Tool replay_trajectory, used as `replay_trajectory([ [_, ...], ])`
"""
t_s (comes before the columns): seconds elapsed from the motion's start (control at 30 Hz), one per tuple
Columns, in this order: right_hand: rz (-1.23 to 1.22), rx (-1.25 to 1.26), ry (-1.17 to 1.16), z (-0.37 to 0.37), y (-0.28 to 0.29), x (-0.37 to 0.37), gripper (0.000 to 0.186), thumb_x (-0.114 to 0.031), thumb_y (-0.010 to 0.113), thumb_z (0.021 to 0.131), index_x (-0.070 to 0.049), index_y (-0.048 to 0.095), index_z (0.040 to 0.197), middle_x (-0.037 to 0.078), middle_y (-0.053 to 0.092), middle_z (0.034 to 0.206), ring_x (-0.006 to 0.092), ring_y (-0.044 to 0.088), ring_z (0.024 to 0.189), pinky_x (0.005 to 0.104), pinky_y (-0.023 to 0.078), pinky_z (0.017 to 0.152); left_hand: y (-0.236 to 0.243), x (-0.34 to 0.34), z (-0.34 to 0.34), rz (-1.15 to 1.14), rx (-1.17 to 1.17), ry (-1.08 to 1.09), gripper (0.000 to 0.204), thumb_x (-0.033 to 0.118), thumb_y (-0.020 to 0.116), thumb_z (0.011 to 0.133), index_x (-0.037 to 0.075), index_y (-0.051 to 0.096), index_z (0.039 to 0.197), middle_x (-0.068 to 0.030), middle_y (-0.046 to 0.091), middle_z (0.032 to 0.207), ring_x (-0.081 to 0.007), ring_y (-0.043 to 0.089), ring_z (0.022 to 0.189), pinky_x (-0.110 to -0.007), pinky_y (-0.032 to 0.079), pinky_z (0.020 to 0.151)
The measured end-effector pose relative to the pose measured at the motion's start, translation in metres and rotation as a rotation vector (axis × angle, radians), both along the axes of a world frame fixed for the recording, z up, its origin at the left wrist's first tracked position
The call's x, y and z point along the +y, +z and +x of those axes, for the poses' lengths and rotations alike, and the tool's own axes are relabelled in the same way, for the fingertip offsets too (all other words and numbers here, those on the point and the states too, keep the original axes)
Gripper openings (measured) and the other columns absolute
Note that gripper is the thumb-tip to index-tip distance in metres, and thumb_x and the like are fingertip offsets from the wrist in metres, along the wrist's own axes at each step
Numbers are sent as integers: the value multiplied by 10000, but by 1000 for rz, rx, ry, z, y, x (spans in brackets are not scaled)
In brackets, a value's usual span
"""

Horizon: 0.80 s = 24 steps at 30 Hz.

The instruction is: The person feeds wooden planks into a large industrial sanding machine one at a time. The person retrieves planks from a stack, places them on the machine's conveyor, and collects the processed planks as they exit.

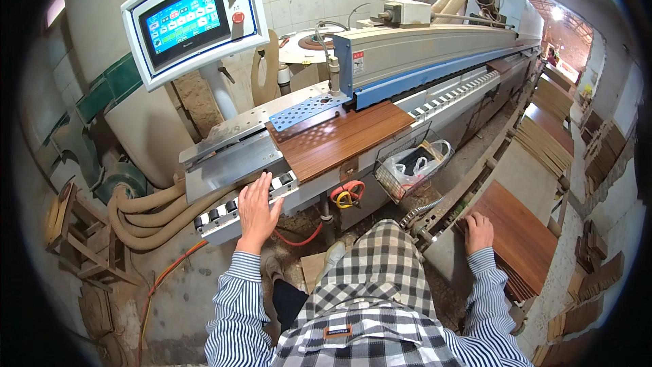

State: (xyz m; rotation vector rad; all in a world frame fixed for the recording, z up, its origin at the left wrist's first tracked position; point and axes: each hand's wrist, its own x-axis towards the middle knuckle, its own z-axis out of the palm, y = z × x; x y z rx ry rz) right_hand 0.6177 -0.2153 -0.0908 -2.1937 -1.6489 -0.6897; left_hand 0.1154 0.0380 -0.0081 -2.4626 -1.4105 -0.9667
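My left hand (255, 212) is open, its fingers pointing up and spread a little, at the roller rail on the machine's near edge. It holds nothing. Beside its fingertips, a brown wood-grain panel (339, 139) lies flat on the machine bed, its far edge under the blue perforated guard (309, 111). My right hand (479, 233) is curled at the left edge of a stack of similar brown panels (519, 231), with bent fingers on the top panel. Its fingertips are partly hidden.
A control panel with a lit screen (185, 24) stands at the upper left. A wire basket (387, 180) with plastic bags hangs from the machine's front, near red and yellow looped cables (348, 194). Thick hoses (146, 221) lie at left. More board stacks (543, 139) line the right.
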Motion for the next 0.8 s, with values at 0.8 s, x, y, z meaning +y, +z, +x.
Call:
replay_trajectory([
  [0.8, 1095, 2166, -220, -78, -42, -106, 424, -462, 759, 817, -173, 605, 1088, 8, 617, 839, 146, 565, 654, 300, 470, 579, -2, -2, -3, -7, -29, -4, 652, 260, 709, 854, 92, 443, 1425, -132, 519, 1421, -295, 479, 1303, -463, 304, 1109],
])
